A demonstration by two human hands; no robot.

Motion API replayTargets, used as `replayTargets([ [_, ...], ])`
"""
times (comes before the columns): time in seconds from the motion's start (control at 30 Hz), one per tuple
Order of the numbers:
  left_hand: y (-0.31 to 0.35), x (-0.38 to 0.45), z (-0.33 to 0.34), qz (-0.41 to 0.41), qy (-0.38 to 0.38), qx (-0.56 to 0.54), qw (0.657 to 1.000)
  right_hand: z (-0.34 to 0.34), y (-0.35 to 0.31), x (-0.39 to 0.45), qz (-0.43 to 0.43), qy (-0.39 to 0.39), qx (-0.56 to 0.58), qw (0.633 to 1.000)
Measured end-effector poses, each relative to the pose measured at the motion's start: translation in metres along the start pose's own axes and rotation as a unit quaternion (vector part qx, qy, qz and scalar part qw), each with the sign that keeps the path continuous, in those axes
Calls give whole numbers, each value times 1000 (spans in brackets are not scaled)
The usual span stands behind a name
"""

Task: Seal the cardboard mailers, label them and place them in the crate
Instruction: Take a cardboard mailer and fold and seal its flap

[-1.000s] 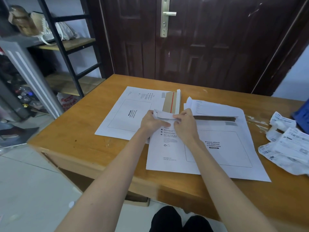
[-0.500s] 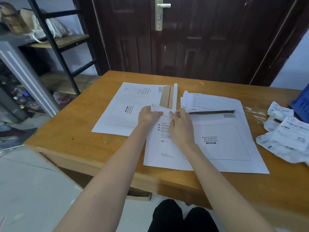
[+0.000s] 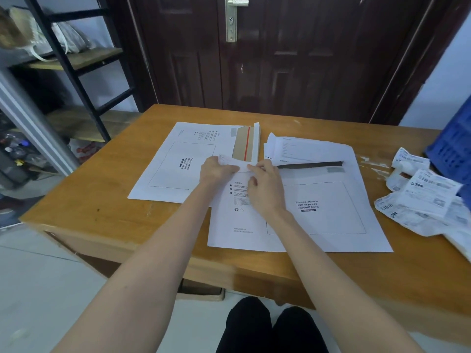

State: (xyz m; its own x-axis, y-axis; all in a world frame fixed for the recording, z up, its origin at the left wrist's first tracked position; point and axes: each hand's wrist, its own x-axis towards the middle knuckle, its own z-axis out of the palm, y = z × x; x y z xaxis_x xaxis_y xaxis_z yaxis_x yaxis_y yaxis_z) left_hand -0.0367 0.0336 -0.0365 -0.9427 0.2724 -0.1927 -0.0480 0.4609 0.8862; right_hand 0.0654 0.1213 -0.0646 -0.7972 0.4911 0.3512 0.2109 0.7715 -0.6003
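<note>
From the head view we see 2 white cardboard mailers lying flat on a wooden table (image 3: 107, 200). The near mailer (image 3: 328, 220) sits in front of us with its printed waybill box facing up and a dark strip along its far edge, where its flap (image 3: 235, 165) lies. Our left hand (image 3: 216, 170) pinches the left end of that flap with curled fingers, and our right hand (image 3: 265, 184) pinches it just beside, thumb and fingertips closed on the white edge, so both hands grip the flap at the mailer's far left corner. The second mailer (image 3: 178, 164) lies to the left, turned sideways and partly under the near one, with its brown flap and red tear strip (image 3: 246, 142) open toward the middle. A loose sheet of paper (image 3: 293, 149) lies beyond the near mailer. At the right edge we see a heap of crumpled shipping labels (image 3: 423, 197) on the table, and beside them the corner of a blue crate (image 3: 453, 146). A dark door (image 3: 293, 54) stands behind the table, and a black shelf rack (image 3: 74, 62) to the left.
</note>
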Motion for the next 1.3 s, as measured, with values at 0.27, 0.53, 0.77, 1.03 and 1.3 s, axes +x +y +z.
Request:
replayTargets([
  [0.27, 20, 2, -19, 97, 83, 289, 949, -56, 21, 8, 137, 92, -37, 986],
  [0.53, 38, -29, 33, 323, -8, 388, 863, -76, 55, 3, 240, 65, 30, 968],
  [0.77, 28, -56, 94, 256, -167, 504, 808, -100, 77, 9, 283, 159, 101, 940],
  [1.03, 14, -53, 95, 271, -149, 535, 786, -94, 85, 5, 114, 37, -233, 965],
  [1.3, 17, -52, 95, 264, -154, 543, 782, -98, 90, 11, 165, -73, -206, 962],
])
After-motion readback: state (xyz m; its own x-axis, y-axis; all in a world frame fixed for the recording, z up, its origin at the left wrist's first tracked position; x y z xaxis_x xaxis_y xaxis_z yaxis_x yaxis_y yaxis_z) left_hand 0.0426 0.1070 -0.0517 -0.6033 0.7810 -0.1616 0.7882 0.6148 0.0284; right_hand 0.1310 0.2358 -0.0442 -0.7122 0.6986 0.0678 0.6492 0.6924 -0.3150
